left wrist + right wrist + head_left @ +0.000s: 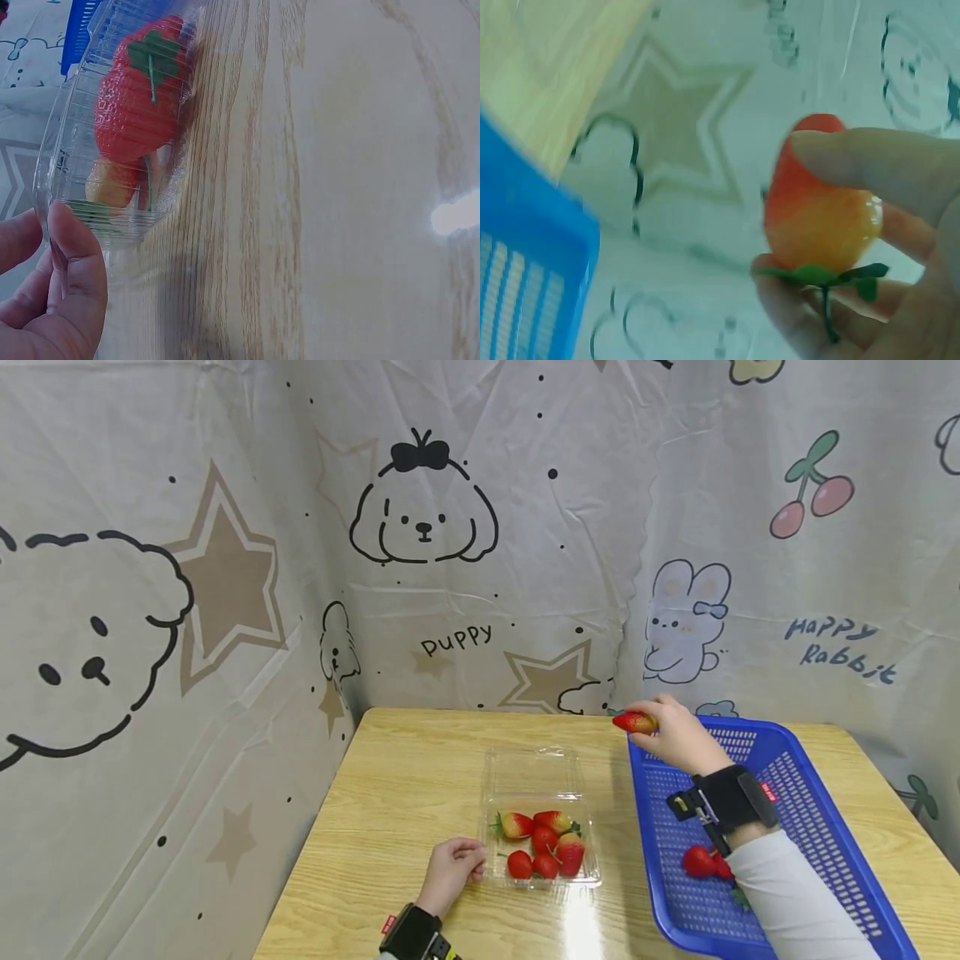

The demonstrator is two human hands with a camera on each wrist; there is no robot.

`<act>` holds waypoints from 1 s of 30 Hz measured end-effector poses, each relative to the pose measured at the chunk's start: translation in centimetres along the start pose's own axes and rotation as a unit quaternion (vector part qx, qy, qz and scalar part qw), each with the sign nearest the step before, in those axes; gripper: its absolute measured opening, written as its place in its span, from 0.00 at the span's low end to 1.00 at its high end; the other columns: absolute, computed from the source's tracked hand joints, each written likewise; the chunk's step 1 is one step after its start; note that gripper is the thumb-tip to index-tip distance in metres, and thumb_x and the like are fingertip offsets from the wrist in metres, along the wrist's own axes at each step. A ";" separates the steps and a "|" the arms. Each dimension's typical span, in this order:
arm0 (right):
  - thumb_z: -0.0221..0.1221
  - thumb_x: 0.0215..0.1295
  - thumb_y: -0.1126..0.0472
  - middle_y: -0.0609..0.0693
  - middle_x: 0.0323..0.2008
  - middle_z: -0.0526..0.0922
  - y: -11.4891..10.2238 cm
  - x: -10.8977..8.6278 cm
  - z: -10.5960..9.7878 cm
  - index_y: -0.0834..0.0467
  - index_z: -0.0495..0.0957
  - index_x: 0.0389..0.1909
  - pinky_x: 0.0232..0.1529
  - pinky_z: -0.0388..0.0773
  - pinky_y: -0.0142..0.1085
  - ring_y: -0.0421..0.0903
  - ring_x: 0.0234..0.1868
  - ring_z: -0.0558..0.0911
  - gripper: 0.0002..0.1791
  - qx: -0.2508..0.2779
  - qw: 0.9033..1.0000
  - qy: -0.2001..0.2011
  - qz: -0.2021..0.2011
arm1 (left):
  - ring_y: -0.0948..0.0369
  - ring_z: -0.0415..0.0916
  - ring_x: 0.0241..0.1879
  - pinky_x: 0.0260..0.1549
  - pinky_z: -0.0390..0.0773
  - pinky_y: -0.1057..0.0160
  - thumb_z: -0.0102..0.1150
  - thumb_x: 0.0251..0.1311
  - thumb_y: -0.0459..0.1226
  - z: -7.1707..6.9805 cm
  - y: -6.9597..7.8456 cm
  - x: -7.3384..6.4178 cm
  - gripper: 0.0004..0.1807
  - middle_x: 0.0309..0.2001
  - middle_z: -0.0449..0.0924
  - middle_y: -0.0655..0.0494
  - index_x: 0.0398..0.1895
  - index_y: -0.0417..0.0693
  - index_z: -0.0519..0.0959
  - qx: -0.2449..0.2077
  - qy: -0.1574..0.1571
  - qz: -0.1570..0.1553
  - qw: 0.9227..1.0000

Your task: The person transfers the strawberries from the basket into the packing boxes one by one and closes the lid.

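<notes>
My right hand (678,739) holds a red-and-yellow strawberry (810,217) above the far left corner of the blue basket (651,868). Its thumb lies along the red tip side, and the green leaves and stem point down toward the palm. On the table, my left hand (455,867) pinches the left edge of a clear plastic clamshell box (45,161) between thumb and forefinger. The box's lid (532,772) is folded back, away from me. Inside lie several strawberries (570,856), some all red and some with yellow ends.
A few red strawberries (699,862) lie in the basket, partly hidden under my right forearm. The wooden table (405,777) carries both containers, the basket to the right of the box. A printed curtain (450,602) hangs behind and along the left side.
</notes>
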State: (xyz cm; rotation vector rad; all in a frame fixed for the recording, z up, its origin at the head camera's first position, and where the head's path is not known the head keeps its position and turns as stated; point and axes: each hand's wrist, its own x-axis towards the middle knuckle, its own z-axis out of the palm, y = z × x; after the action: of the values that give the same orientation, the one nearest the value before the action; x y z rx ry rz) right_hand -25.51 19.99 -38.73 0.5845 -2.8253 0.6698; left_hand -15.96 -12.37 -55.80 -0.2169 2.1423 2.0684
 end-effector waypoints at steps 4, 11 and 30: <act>0.64 0.53 0.66 0.59 0.39 0.72 -1.8 0.0 2.2 0.63 0.76 0.50 0.35 0.78 0.43 0.52 0.35 0.75 0.21 0.029 0.998 0.027 -0.052 | 0.66 0.74 0.23 0.25 0.81 0.65 0.56 0.58 0.29 0.1 -0.1 0.0 0.13 0.24 0.76 0.52 0.41 0.24 0.74 0.002 0.002 0.000 1.000; 0.67 0.49 0.67 0.55 0.40 0.74 -4.5 -0.1 6.2 0.61 0.77 0.47 0.35 0.80 0.37 0.47 0.36 0.77 0.21 0.053 0.981 0.034 -0.181 | 0.66 0.74 0.23 0.24 0.80 0.66 0.56 0.58 0.29 0.2 -0.1 0.1 0.12 0.25 0.76 0.52 0.41 0.24 0.74 0.001 0.003 -0.001 1.000; 0.65 0.53 0.59 0.52 0.43 0.74 -7.8 -2.4 15.6 0.56 0.77 0.48 0.41 0.76 0.30 0.45 0.42 0.77 0.19 -0.011 0.937 -0.232 -0.259 | 0.66 0.74 0.23 0.24 0.80 0.66 0.55 0.59 0.30 0.1 0.0 0.0 0.13 0.24 0.77 0.53 0.41 0.23 0.73 -0.009 -0.002 0.001 1.000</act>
State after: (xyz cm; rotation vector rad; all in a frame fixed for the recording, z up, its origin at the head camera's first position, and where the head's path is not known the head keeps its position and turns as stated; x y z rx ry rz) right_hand -21.38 7.15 -50.00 1.5908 -2.8511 0.4344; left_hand -15.96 -12.26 -55.78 -0.2118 2.1236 2.0886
